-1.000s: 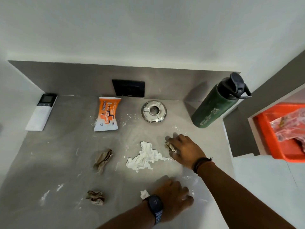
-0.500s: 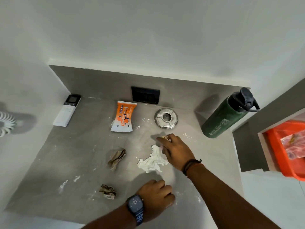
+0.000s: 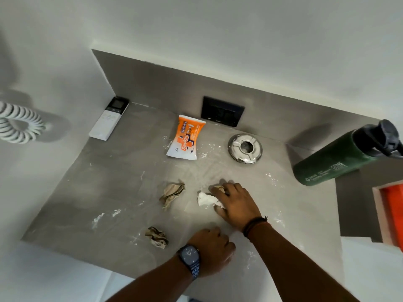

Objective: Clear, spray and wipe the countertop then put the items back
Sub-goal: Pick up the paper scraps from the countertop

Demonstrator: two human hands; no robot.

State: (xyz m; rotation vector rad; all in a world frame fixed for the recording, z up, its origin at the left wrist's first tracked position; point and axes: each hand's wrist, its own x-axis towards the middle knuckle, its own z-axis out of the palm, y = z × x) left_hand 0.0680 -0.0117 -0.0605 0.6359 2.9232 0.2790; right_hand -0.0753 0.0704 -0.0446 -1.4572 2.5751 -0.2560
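One white tissue (image 3: 206,200) lies bunched beneath the gripping right hand (image 3: 236,203); the left hand (image 3: 212,249) is clenched nearby.

Savlon on orange sachet (image 3: 185,138), GEMS on green bottle (image 3: 331,162)

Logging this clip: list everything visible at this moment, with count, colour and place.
countertop: one, grey, wall corner
remote control: one, white, back left
soap packet: one, orange and white, back middle
switch plate: one, black, backsplash behind packet
metal ring: one, chrome, right of packet
bottle: one, dark green, black lid, right end
brown paper wads: two, middle and front
white tissue: one, middle, under right hand
powder smears: several, white, scattered on countertop
coiled cord: one, white, left wall
bin: one, orange, far right edge
wristwatch: one, blue, left wrist
left hand: one, fingers curled, resting at countertop front
right hand: one, gripping white tissue
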